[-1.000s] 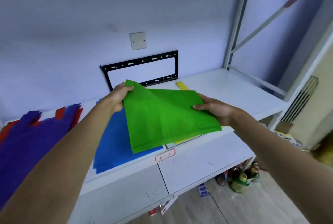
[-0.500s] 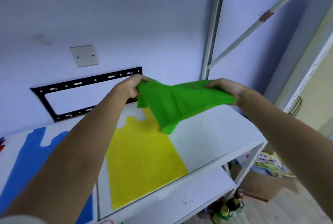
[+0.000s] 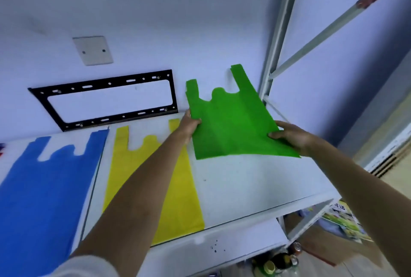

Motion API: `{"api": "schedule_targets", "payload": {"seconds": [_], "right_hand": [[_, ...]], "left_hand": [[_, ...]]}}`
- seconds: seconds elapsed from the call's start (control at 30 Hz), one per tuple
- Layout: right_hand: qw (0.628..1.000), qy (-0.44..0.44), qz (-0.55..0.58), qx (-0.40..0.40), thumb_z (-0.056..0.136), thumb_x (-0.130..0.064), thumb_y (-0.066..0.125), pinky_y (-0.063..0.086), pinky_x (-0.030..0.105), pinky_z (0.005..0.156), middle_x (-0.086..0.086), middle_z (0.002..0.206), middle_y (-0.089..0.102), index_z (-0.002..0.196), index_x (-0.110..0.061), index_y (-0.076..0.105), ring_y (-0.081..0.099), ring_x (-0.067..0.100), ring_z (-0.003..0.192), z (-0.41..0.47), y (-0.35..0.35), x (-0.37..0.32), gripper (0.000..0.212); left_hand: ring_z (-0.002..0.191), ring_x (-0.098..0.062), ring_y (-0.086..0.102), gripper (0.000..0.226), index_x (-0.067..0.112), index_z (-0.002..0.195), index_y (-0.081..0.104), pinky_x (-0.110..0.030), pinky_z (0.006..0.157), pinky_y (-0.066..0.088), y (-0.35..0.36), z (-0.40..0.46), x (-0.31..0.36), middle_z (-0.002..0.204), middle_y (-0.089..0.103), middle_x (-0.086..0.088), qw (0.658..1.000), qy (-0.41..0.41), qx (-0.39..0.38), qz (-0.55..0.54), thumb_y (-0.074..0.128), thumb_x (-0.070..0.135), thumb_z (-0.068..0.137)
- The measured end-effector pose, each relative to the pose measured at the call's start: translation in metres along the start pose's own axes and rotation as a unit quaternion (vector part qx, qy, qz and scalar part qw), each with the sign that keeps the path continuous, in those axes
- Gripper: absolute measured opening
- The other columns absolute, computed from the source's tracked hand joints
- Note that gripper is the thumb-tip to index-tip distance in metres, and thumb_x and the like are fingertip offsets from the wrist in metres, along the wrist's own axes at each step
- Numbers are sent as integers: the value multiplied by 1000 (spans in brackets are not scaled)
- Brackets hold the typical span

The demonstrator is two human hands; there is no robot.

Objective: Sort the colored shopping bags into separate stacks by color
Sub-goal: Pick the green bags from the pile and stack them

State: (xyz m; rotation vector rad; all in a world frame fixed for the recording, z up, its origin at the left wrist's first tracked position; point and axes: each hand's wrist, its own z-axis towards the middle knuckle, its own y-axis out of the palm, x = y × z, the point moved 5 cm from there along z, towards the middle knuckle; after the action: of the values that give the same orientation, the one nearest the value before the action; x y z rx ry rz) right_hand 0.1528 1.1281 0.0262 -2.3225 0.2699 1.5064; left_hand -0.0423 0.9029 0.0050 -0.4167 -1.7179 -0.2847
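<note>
A green bag [image 3: 231,125] is held spread out above the right part of the white counter [image 3: 244,187], its two handles pointing toward the far wall. Its left edge is pinched by the left hand [image 3: 189,124], thumb on top and fingers beneath, and its right edge is pinched in the same way by the right hand [image 3: 289,136]; each grip is thus pressed onto the fabric. The near right corner of the bag hangs free past the right hand. A yellow bag [image 3: 178,198] is laid flat on the counter just left of the green one and is partly covered by the left forearm. Farther left, a blue bag [image 3: 40,198] is laid flat, apart from the yellow one. A black metal bracket [image 3: 106,101] and a blank wall plate [image 3: 93,50] are fixed to the wall behind.
</note>
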Motion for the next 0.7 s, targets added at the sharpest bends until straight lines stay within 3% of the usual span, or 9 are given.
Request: {"api": "schedule_targets", "payload": {"seconds": [0.07,0.2,0.53,0.63,0.7], "right_hand": [[998,51,-14,16,89,6,53,56,25,57,4,78,71,124,-8,55,67,20,65,4,-3,42,38],[994,91,-44,35,85,11,56,55,31,62,21,95,65,123,4,55,61,24,71,7,-10,89,39],[992,90,-79,40,83,15,55,49,42,89,25,115,60,123,1,55,59,32,94,13,-22,105,43],[984,87,-148,46,86,-1,62,50,45,93,21,123,60,127,-3,54,61,34,104,13,-24,101,42],[948,63,-304,72,89,-21,61,48,44,96,18,129,56,132,-7,49,57,34,114,10,-24,85,47]], "left_hand": [[96,-29,64,51,5,131,48,-39,83,53,12,-9,-41,121,61,-17,999,-32,7,42,57,-4,82],[114,-32,60,56,8,134,46,-45,98,49,27,-12,-88,129,60,-17,993,-60,16,99,59,-6,81],[121,-32,54,54,4,139,38,-41,102,46,43,-22,-92,136,53,-18,989,-104,39,94,55,-7,88],[117,-32,56,55,6,139,38,-40,99,49,35,-25,-85,134,54,-18,984,-100,60,137,58,0,88],[112,-31,59,50,11,139,41,-38,91,51,25,-31,-67,130,58,-16,969,-61,81,226,52,9,90]]}}
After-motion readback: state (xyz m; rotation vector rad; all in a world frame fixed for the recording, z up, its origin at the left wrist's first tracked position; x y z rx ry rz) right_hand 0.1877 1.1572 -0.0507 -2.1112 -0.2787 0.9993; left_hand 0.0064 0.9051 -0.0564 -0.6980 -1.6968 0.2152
